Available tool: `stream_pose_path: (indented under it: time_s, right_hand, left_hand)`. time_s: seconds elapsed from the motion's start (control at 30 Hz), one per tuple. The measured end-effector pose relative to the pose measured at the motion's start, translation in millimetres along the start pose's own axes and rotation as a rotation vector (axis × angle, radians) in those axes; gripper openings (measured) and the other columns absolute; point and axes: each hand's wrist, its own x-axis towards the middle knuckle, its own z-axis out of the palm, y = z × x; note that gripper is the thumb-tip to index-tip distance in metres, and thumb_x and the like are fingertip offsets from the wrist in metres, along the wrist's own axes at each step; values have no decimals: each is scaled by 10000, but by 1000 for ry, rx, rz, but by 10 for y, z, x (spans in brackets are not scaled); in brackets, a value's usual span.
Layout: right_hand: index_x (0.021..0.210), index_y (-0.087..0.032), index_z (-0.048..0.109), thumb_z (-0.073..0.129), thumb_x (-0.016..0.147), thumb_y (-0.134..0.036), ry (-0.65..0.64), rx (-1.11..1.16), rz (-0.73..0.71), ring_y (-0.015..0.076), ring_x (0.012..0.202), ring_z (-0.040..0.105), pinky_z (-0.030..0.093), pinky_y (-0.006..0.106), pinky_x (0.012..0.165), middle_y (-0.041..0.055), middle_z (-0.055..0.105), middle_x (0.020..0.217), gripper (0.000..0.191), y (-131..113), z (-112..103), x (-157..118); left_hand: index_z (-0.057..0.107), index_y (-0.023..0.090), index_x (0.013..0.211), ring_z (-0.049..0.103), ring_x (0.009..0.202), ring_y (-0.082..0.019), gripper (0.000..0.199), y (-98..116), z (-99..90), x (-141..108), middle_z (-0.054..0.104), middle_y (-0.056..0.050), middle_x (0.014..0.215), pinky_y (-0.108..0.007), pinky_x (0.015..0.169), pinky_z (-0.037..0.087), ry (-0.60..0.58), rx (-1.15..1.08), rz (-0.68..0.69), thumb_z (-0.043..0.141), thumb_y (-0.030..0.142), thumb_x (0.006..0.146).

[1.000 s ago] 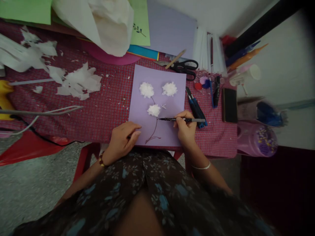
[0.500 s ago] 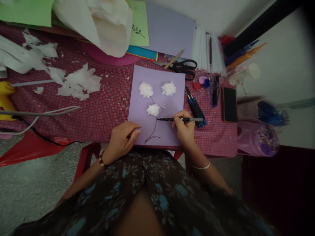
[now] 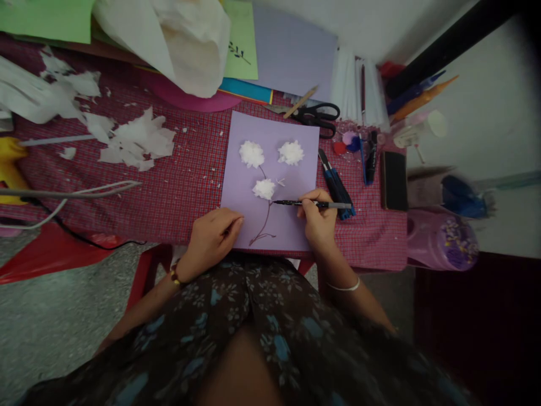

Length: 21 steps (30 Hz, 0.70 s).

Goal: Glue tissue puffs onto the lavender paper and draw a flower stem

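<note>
A black pen (image 3: pixel 291 203) with a grey end is pinched in my right hand (image 3: pixel 319 217), at the right side of a purple sheet of paper (image 3: pixel 291 225). The pen's tip is at the upper part of a thin drawn stem (image 3: pixel 267 217), beside a short side stroke. Just above sits a white paper flower (image 3: pixel 264 189); two more, a left flower (image 3: pixel 252 154) and a right flower (image 3: pixel 291 152), lie higher on the sheet. My left hand (image 3: pixel 213 234) rests at the sheet's lower left edge, its fingers curled in with nothing visible in them.
Right of the sheet lie blue-and-black cutters (image 3: pixel 338 189). Black-handled scissors (image 3: pixel 316 114) and a pencil (image 3: pixel 301 101) are behind it. Torn white paper (image 3: pixel 137 141), a cable (image 3: pixel 84 194) and a yellow glue gun (image 3: pixel 12 166) occupy the left. A pink container (image 3: pixel 431 237) stands right.
The pen tip has shifted slightly up and right, and a short stroke shows beside the stem. My left fingers have curled in a little more.
</note>
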Motion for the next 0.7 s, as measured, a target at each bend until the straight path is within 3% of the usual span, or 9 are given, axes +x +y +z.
stream_pose_path:
  time_s: [0.13, 0.33, 0.53, 0.7]
  right_hand:
    - [744, -229, 588, 564, 824, -219, -35, 32, 31, 106, 466, 479, 381, 256, 481, -61, 514, 513, 84, -9, -9, -11]
    - [847, -227, 654, 642, 842, -332, -334, 141, 83, 122, 517, 586, 462, 265, 501, -30, 645, 606, 105, -40, -52, -49]
    - [882, -231, 684, 654, 844, -413, -415, 152, 89, 136, 555, 639, 509, 278, 521, -8, 702, 651, 189, -99, -75, -70]
    - [928, -225, 708, 657, 854, -380, -548, 146, 76, 149, 648, 690, 549, 290, 605, 12, 741, 727, 179, -176, -74, -74]
  left_hand:
    - [657, 177, 878, 628, 751, -160, 169, 4, 6, 10, 693, -40, 802, -294, 706, 479, -10, 31, 12, 510, 231, 943]
    - [670, 178, 872, 659, 760, -172, 181, 22, 19, 28, 722, -40, 822, -303, 718, 498, -24, 83, 18, 521, 255, 941]
    - [674, 182, 882, 660, 777, -176, 197, 22, 14, 34, 726, -44, 836, -305, 727, 499, -37, 99, 17, 504, 258, 945]
    - [680, 177, 923, 670, 815, -183, 209, 19, 28, 36, 732, -51, 874, -302, 747, 502, -60, 140, 17, 492, 265, 956]
